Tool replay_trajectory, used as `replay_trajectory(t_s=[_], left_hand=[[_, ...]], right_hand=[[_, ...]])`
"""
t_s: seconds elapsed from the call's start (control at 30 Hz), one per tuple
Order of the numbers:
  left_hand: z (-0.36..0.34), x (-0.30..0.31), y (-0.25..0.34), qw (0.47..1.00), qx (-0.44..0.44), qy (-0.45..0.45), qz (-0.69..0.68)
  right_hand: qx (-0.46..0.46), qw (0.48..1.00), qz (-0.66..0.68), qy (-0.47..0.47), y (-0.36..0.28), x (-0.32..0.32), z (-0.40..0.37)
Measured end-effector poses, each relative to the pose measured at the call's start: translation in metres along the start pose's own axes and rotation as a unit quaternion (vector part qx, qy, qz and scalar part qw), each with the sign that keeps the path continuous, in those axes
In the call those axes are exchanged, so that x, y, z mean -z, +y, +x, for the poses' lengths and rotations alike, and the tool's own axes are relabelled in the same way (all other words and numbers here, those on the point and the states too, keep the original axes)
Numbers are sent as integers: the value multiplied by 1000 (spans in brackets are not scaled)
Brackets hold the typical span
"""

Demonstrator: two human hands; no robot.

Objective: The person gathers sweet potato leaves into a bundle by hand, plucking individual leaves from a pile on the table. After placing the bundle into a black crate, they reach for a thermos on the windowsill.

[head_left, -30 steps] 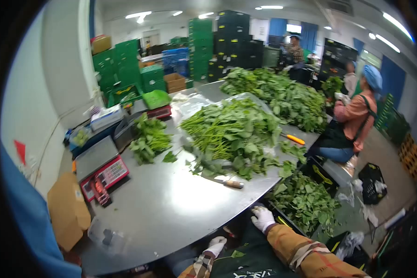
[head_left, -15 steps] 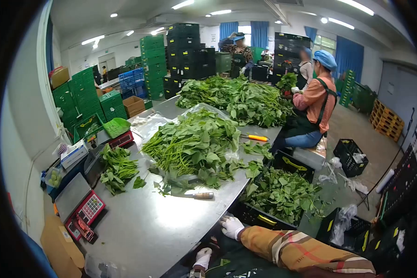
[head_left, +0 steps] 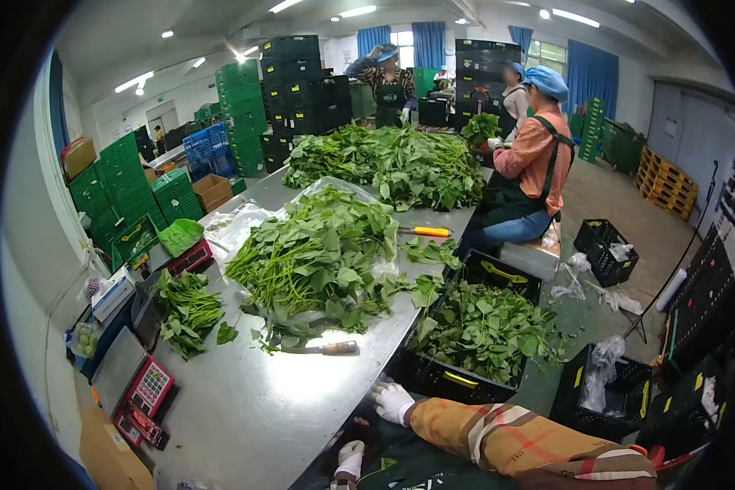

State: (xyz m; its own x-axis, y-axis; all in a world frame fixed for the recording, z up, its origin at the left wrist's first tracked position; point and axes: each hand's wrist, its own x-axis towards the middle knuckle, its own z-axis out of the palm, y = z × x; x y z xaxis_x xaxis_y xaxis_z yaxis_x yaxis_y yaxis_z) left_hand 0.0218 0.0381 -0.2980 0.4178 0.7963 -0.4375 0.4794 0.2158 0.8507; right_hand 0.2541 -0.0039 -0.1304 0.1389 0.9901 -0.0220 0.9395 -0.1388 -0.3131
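My right hand (head_left: 394, 403), in a white glove, rests at the near edge of the steel table (head_left: 245, 400), fingers stretched out and holding nothing I can see. Lower down, close to the dark apron, my left hand (head_left: 351, 459) is gloved too. Its fingers look curled, and anything inside them is hidden. On the table, a knife (head_left: 339, 348) with a wooden handle lies in front of a big heap of leafy greens (head_left: 318, 249). A black crate (head_left: 457, 380) full of loose leaves (head_left: 490, 327) stands just beyond my right hand.
A smaller bunch of greens (head_left: 189, 310) lies left, near a red scale (head_left: 144, 392). An orange-handled knife (head_left: 429, 231) lies farther back. A co-worker (head_left: 539, 163) sits at the right side holding greens; others stand behind. Black crates (head_left: 608, 400) stand on the floor.
The view has turned slightly right, so everything sits farther left. Both my hands keep about the same places. The person at the back has raised an arm towards their head.
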Motion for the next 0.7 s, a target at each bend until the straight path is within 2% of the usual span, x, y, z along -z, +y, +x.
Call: replay_trajectory(t_s=[0.1,0.2,0.3,0.4,0.6,0.7], left_hand=[[0,-3,-5,996,10,-6,-89],[-2,-3,-3,995,24,-5,-99],[-7,0,4,999,23,4,-32],[-13,4,7,998,51,5,-43],[-14,5,4,998,27,17,-46],[-24,12,21,996,88,14,-31]], right_hand=[[2,1000,0,0,1,1,0],[9,1000,13,15,5,0,1],[9,999,24,31,2,0,0],[11,998,35,43,-2,-1,2],[17,996,48,74,1,-11,6],[19,995,60,78,0,-10,5]])
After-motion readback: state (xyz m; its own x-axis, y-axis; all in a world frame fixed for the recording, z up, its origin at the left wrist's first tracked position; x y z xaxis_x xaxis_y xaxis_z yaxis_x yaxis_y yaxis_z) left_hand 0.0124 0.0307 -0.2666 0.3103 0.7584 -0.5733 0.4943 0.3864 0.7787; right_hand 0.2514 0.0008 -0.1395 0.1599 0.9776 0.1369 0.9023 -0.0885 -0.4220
